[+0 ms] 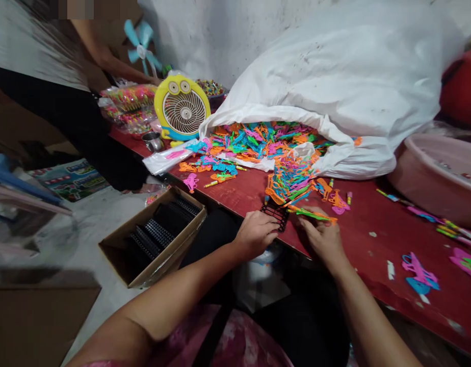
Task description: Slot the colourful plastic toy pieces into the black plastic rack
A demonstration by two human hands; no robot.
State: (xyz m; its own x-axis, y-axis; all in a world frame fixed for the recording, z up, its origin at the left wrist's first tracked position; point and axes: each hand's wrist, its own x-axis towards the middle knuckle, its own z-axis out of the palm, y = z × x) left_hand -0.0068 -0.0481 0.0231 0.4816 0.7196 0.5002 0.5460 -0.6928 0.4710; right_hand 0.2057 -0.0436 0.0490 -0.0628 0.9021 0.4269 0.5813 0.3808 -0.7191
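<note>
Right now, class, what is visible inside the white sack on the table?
The white sack shows orange, blue, pink and green plastic pieces at its open mouth; the sides hide whatever lies deeper.

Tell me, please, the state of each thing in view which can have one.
Left grip: touching black rack
Right grip: holding orange-green toys
Black rack: at table edge
White sack: open, toys spilling out
Cardboard box: open, holding black racks
Pink tub: open
Yellow fan: upright; running or not, unclear
Blue fan: turning or not, unclear
</note>
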